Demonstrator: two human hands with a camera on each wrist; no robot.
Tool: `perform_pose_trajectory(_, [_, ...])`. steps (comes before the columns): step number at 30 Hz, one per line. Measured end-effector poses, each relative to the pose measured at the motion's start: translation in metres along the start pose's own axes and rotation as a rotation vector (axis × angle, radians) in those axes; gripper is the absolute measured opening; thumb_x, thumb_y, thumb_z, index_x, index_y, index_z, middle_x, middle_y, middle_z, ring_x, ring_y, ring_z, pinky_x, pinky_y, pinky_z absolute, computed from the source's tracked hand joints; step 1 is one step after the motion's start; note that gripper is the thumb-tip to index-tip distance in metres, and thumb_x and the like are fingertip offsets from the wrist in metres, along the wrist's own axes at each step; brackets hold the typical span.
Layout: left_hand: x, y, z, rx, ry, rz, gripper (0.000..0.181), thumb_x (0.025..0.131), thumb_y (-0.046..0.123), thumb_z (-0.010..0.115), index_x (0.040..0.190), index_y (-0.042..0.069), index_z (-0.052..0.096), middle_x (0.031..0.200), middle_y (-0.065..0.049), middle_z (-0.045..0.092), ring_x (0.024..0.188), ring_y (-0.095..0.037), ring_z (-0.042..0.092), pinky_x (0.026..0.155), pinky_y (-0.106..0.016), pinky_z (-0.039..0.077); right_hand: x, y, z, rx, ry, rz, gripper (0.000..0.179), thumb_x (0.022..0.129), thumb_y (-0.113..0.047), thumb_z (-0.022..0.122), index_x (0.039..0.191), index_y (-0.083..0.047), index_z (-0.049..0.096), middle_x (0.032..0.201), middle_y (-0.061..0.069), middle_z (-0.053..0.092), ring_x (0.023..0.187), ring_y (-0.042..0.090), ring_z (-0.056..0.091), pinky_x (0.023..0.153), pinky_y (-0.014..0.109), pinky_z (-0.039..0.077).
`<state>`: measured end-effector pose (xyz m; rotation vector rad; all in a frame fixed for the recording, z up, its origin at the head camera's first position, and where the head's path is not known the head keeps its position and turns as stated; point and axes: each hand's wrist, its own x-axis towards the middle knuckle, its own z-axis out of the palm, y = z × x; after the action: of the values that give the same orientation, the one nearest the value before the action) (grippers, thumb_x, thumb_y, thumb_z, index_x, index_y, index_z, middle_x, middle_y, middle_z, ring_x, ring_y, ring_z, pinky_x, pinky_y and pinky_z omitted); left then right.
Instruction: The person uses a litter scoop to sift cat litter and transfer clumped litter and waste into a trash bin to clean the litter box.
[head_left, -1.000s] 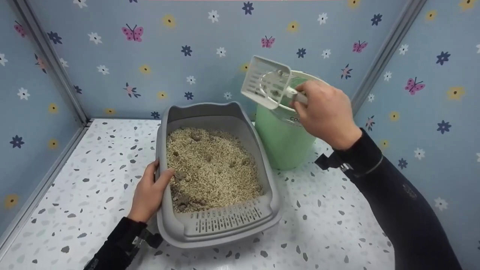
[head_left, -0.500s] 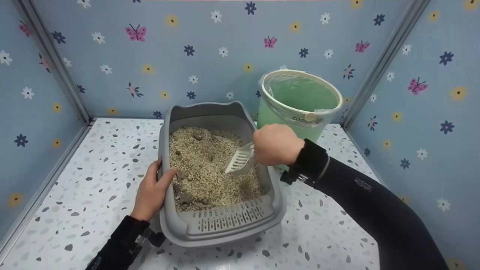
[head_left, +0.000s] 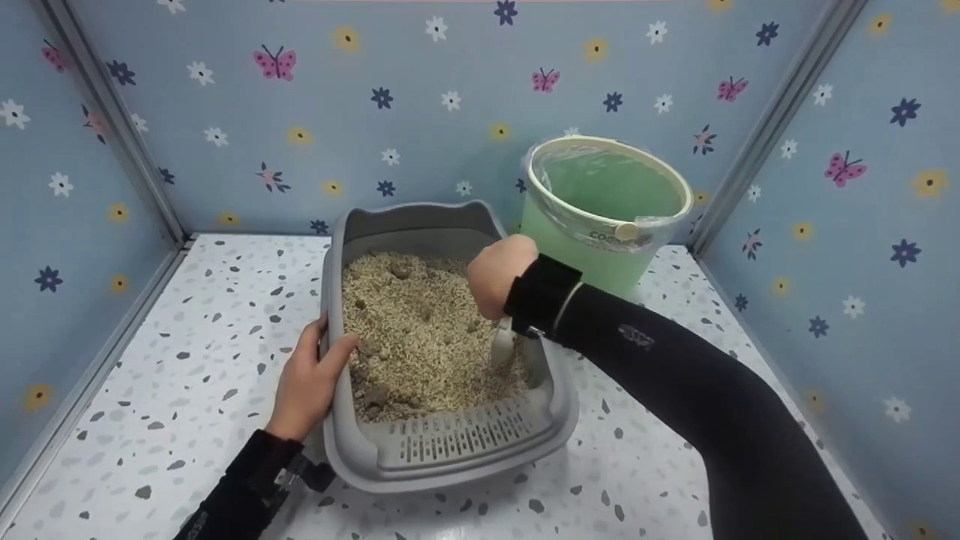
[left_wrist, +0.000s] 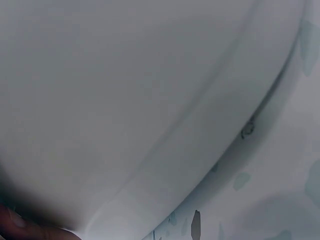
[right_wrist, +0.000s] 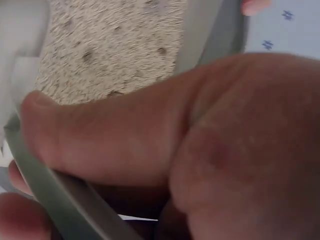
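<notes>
A grey litter box stands in the middle of the head view, with pale pellet litter inside. Dark clumps lie along its left side and near the front. My left hand grips the box's left rim, thumb over the edge and fingers outside. The left wrist view shows the box's outer wall close up. Over the right side of the box, my right hand holds a litter scoop by its handle. The scoop's head dips into the litter, partly hidden behind hand and wrist.
A green bin with a clear plastic liner stands at the back right, close beside the box. Flower-patterned wall panels enclose the back and both sides. Speckled tabletop runs around the box.
My right hand has brought the scoop from above the bin down and left into the litter at the box's right side. The left hand has kept its grip on the rim.
</notes>
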<state>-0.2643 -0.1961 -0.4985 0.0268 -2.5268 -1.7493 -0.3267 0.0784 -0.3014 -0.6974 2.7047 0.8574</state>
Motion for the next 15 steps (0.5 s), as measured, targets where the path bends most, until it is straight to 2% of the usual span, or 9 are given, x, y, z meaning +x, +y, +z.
perform_pose_trajectory(3, [0.000, 0.001, 0.000, 0.002, 0.001, 0.000, 0.091, 0.111, 0.065, 0.057, 0.179, 0.016, 0.023, 0.182, -0.014, 0.028, 0.158, -0.046, 0.041, 0.128, -0.060, 0.038, 0.012, -0.001, 0.001, -0.011, -0.065, 0.021, 0.045, 0.103, -0.013, 0.060, 0.074, -0.020, 0.026, 0.074, -0.002, 0.021, 0.068, 0.017, 0.018, 0.064, 0.038, 0.018])
perform_pose_trajectory(6, [0.000, 0.000, 0.000, 0.004, -0.001, -0.004, 0.092, 0.110, 0.066, 0.057, 0.179, 0.016, 0.023, 0.182, -0.014, 0.028, 0.158, -0.046, 0.041, 0.128, -0.060, 0.038, 0.026, 0.007, 0.003, 0.026, -0.104, 0.017, 0.044, 0.107, -0.017, 0.059, 0.074, -0.019, 0.029, 0.074, -0.001, 0.023, 0.068, 0.018, 0.022, 0.063, 0.038, 0.022])
perform_pose_trajectory(11, [0.000, 0.000, 0.000, 0.007, 0.000, 0.003, 0.089, 0.112, 0.063, 0.057, 0.179, 0.014, 0.024, 0.181, -0.016, 0.030, 0.159, -0.046, 0.040, 0.128, -0.060, 0.036, 0.051, 0.032, 0.016, 0.165, -0.093, -0.011, 0.038, 0.096, -0.008, 0.059, 0.070, -0.020, 0.035, 0.072, -0.001, 0.029, 0.067, 0.020, 0.028, 0.061, 0.040, 0.029])
perform_pose_trajectory(15, [-0.001, -0.002, 0.000, 0.010, 0.004, 0.022, 0.088, 0.112, 0.063, 0.056, 0.178, 0.013, 0.025, 0.180, -0.018, 0.032, 0.160, -0.044, 0.038, 0.130, -0.059, 0.034, 0.068, 0.044, 0.027, 0.279, -0.118, -0.005, 0.036, 0.090, -0.003, 0.060, 0.067, -0.020, 0.039, 0.070, -0.001, 0.031, 0.065, 0.021, 0.029, 0.060, 0.039, 0.030])
